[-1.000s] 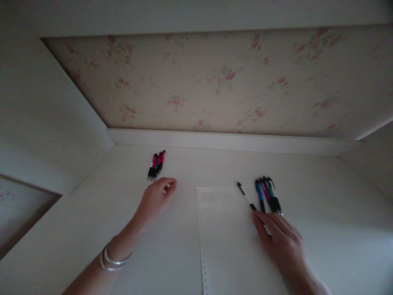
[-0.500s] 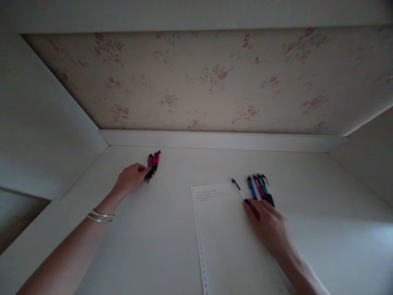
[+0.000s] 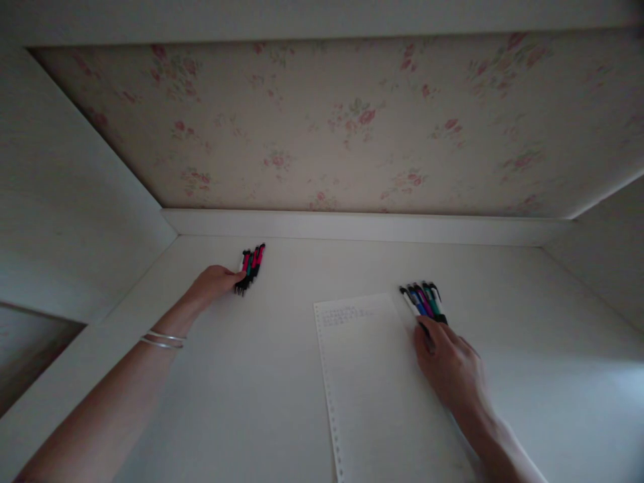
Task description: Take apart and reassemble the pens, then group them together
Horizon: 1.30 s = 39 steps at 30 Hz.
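My left hand (image 3: 217,280) is closed on a white-and-black pen (image 3: 243,260) at the left edge of a row of pens (image 3: 255,263), some with pink barrels and one green. Its thumb lies over the pens, and the other fingers are mostly hidden. Across the desk, my right hand (image 3: 450,362) grips a white pen with a black clip (image 3: 410,300). This pen lies alongside a second row of pens (image 3: 426,300) in blue, purple, green and white. My palm and fingers cover the lower ends of that row.
A sheet of loose-leaf paper (image 3: 362,389) with punched holes and a few written lines lies between the hands, partly near my right wrist. Behind the white desk (image 3: 226,402) runs a raised ledge (image 3: 352,227) below floral wallpaper. White side panels stand left and right.
My right hand has moved right, bringing the white pen from over the paper's corner against the right row. My left hand stays at its row, with the white-and-black pen now aligned beside the others.
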Each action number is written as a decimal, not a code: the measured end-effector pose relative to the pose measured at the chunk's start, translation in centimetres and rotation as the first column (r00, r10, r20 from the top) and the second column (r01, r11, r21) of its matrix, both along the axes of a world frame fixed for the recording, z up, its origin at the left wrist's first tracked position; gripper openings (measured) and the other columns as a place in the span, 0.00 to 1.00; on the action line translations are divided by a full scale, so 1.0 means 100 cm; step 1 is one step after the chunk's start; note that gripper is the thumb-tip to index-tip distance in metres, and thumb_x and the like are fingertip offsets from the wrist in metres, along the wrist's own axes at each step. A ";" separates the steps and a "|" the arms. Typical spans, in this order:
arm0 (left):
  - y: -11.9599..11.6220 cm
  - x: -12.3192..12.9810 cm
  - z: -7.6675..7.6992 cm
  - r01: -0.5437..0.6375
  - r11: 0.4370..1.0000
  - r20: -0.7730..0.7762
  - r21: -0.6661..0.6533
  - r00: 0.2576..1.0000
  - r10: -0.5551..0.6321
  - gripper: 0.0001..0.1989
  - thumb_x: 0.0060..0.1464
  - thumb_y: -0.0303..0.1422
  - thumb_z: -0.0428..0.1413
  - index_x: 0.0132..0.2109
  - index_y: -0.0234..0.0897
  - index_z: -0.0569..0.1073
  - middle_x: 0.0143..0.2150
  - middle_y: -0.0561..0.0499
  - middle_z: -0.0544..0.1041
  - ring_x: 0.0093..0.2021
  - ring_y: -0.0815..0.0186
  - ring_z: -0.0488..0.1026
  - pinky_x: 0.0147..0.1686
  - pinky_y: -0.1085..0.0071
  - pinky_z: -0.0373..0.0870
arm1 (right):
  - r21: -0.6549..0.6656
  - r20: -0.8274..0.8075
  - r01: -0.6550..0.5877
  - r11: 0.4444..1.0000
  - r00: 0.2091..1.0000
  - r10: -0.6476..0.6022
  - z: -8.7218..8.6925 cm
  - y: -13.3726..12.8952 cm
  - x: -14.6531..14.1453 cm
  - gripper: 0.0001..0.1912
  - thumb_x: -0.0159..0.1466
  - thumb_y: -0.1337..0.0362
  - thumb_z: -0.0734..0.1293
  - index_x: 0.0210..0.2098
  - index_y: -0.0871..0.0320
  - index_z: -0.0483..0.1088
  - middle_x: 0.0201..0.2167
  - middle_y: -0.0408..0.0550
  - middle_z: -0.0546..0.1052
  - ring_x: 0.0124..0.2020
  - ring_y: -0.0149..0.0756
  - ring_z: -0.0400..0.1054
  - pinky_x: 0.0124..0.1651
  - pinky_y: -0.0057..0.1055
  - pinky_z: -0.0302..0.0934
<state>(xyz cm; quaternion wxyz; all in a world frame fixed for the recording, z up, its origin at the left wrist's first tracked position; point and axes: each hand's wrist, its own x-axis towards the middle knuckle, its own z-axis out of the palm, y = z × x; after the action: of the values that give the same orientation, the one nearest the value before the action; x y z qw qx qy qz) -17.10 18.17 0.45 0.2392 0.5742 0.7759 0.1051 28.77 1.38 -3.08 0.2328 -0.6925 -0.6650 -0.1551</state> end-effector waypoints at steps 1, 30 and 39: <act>0.000 0.000 0.001 -0.013 1.000 0.025 -0.005 1.000 0.013 0.24 0.43 0.55 0.58 0.21 0.36 0.75 0.20 0.48 0.72 0.26 0.56 0.72 0.24 0.69 0.57 | 0.031 0.000 -0.062 0.998 0.998 0.062 0.000 -0.001 -0.003 0.12 0.67 0.63 0.63 0.42 0.58 0.77 0.29 0.48 0.80 0.24 0.36 0.71 0.29 0.31 0.61; -0.172 0.175 0.000 0.230 0.959 0.757 0.164 0.594 -0.272 0.14 0.63 0.45 0.51 0.44 0.41 0.71 0.25 0.57 0.64 0.23 0.69 0.61 0.23 0.73 0.57 | -0.164 -0.929 -0.564 0.809 0.364 0.066 0.039 -0.008 -0.084 0.19 0.69 0.51 0.62 0.44 0.58 0.75 0.31 0.49 0.79 0.25 0.32 0.70 0.29 0.29 0.67; -0.164 0.179 -0.011 -0.029 0.998 0.940 0.051 0.338 -0.038 0.23 0.56 0.46 0.60 0.53 0.42 0.64 0.44 0.50 0.73 0.24 0.71 0.69 0.21 0.74 0.65 | 0.061 -0.995 -0.465 0.883 0.039 0.090 0.022 -0.002 -0.097 0.14 0.65 0.55 0.67 0.46 0.55 0.72 0.34 0.47 0.78 0.20 0.27 0.66 0.23 0.26 0.62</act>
<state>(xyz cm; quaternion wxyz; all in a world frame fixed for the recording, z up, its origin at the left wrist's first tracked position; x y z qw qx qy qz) 0.77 1.74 -0.61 0.6254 0.4180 0.4921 0.4382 19.06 1.14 -0.89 0.5392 -0.4949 -0.4731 0.4904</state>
